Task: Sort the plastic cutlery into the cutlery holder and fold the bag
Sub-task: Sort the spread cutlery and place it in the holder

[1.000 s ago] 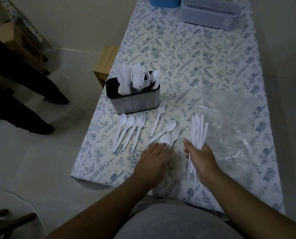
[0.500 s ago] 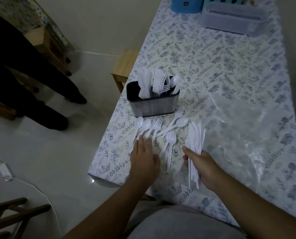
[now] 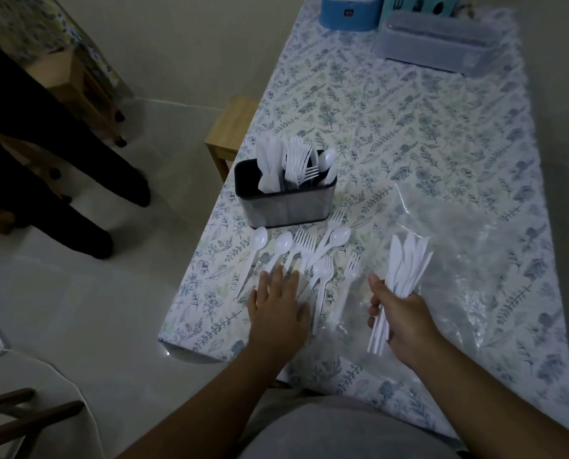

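A dark cutlery holder stands near the table's left edge with white knives, forks and a spoon upright in it. In front of it lie loose white spoons and forks on the floral tablecloth. My left hand rests flat, fingers spread, on the handles of those forks and spoons. My right hand grips a fanned bundle of white plastic knives by the handles, blades pointing away. A clear plastic bag lies spread flat to the right of the cutlery.
At the table's far end stand a grey lidded box, a blue container and a teal holder. A wooden stool sits beside the table's left edge. A person's dark legs stand at left on the floor.
My left hand has slid left from the middle forks and spoons onto the handles of the left group. My right hand keeps the knife bundle. The camera view shifted left.
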